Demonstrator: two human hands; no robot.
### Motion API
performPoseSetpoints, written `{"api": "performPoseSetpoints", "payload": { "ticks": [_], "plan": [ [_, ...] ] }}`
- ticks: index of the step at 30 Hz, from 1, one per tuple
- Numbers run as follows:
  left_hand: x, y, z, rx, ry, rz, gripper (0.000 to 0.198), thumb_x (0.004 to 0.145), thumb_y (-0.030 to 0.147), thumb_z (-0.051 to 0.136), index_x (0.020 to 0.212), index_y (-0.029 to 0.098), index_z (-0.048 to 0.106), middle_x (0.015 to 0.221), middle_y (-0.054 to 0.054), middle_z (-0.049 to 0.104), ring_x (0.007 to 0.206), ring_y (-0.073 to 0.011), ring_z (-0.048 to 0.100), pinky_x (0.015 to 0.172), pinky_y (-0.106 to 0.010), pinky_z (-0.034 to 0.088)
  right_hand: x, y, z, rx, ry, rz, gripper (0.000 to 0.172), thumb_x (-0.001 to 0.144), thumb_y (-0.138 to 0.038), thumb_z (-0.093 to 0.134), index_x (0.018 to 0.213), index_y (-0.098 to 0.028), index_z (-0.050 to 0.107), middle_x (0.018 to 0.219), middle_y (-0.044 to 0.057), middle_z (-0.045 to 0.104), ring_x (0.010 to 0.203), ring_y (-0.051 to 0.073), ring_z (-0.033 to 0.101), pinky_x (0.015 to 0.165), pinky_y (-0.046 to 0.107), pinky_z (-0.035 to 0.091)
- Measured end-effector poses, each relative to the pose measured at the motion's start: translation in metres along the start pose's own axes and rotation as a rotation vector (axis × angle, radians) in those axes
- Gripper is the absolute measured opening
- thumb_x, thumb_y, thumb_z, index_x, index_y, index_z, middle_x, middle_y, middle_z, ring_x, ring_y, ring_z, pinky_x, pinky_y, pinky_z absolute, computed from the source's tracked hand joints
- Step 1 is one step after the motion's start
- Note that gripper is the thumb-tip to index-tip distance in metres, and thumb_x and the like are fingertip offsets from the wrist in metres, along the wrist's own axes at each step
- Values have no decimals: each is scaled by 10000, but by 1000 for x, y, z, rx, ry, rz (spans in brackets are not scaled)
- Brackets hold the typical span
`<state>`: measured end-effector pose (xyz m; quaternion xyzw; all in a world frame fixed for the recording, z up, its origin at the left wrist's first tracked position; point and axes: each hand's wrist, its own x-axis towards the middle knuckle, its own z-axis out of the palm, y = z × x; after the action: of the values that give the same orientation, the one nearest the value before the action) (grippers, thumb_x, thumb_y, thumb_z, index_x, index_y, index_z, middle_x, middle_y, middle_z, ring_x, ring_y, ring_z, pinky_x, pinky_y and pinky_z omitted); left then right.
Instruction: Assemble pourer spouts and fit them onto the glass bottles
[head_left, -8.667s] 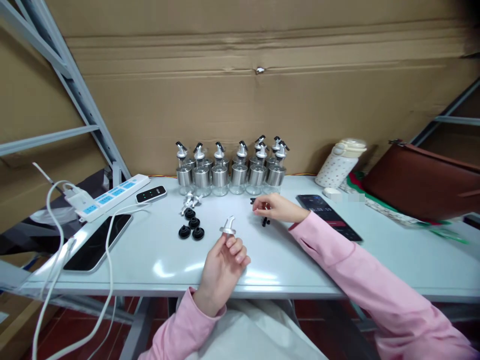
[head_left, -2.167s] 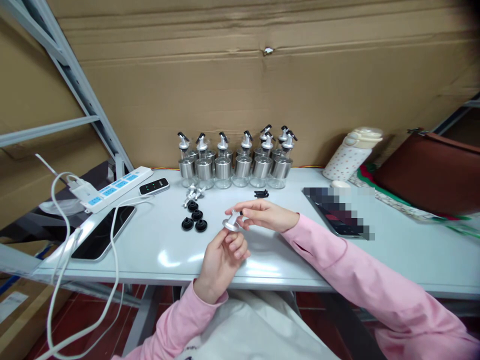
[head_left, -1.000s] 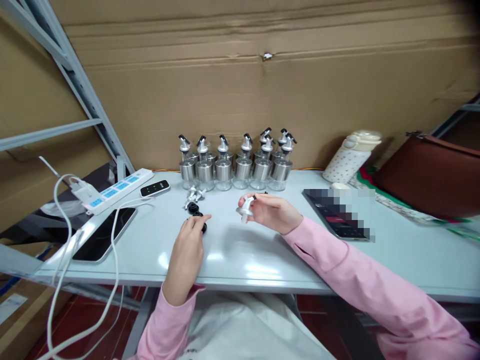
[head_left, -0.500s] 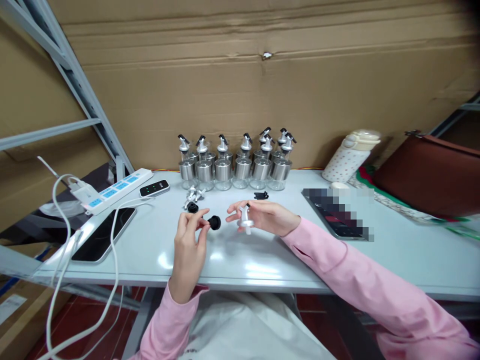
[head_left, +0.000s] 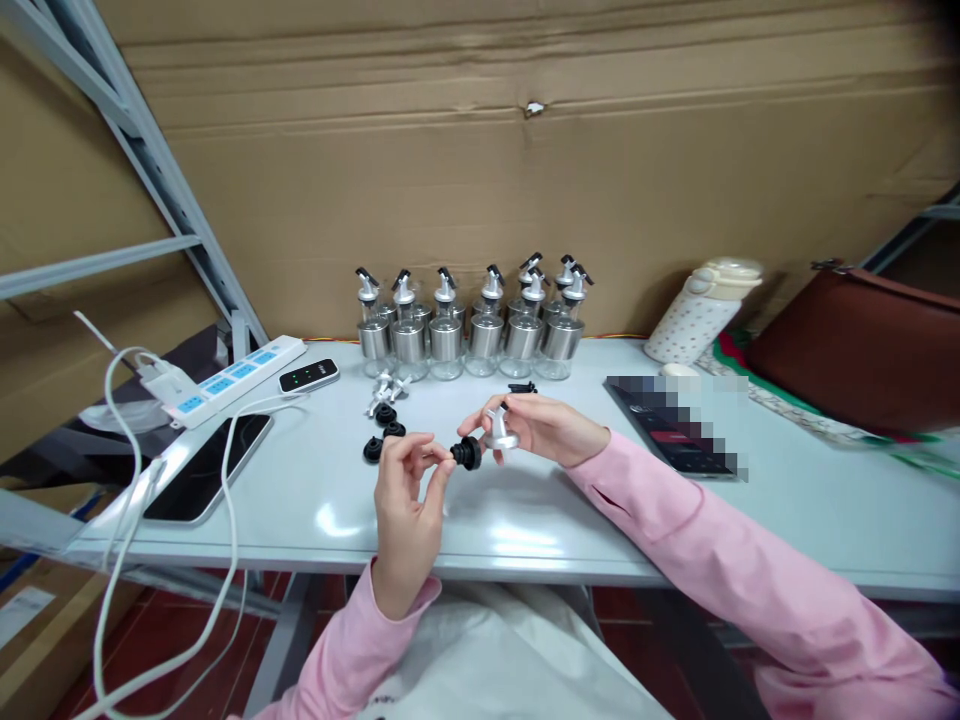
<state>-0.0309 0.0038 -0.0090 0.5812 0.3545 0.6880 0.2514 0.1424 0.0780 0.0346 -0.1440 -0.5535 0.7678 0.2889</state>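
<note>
My left hand (head_left: 411, 492) pinches a black ribbed stopper (head_left: 468, 454) between thumb and fingertips, its wide end turned to the right. Close beside it, my right hand (head_left: 551, 428) grips a silver-grey pourer spout (head_left: 501, 430) with a small black tip on top. Whether the two parts touch I cannot tell. Left of my left hand lie several more black stoppers (head_left: 373, 450), one partly behind my fingers. Behind them is a small pile of silver-grey spouts (head_left: 386, 392). Some thin black pieces (head_left: 522, 388) lie just beyond my right hand.
Glass bottles with steel bands (head_left: 447, 348) stand in rows at the back, several topped with spouts. At left are a power strip (head_left: 240, 378), a phone (head_left: 210, 470), a small black device (head_left: 309, 376) and white cables. A tablet (head_left: 667, 430), tumbler (head_left: 701, 312) and brown bag (head_left: 847, 350) are at right.
My left hand has moved right with the black stopper, bringing it up close to the spout. More stoppers on the table now show. My right hand has shifted slightly right.
</note>
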Motion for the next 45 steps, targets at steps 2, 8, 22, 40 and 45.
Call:
{"api": "performPoseSetpoints", "payload": {
  "ticks": [2,8,22,40,45],
  "plan": [
    [0,0,0,25,-19,13,265,795,107,557,1013,238,485,861,6,420,788,-94,544,741,-232,455,0,0,1,18,-4,1,287,850,-365,499,855,-88,575,1028,155,626,763,143,622,665,271,504],
    [2,5,-3,148,-50,83,309,802,116,541,1075,247,481,976,-34,451,877,-135,536,766,-277,462,-1,-4,3,69,12,9,271,835,-346,522,822,-82,580,946,149,658,783,176,654,648,248,516],
    [-5,15,10,-343,-164,-333,171,767,194,613,935,218,598,967,-30,536,867,-137,569,725,-220,456,-5,-12,10,96,-37,53,287,830,-368,489,796,-95,567,927,143,641,708,169,651,584,251,509],
    [-5,10,17,-1015,-163,-882,207,727,248,684,849,116,582,779,-28,592,602,-54,521,607,-161,447,1,0,14,23,105,-192,243,785,-358,582,892,-149,645,966,66,546,849,134,507,717,260,444],
    [-4,10,17,-996,-168,-887,201,726,246,684,843,111,593,768,-39,625,617,-65,560,624,-166,473,1,0,14,2,118,-142,260,766,-359,595,876,-129,646,964,73,553,826,132,504,721,254,437]
  ]
}}
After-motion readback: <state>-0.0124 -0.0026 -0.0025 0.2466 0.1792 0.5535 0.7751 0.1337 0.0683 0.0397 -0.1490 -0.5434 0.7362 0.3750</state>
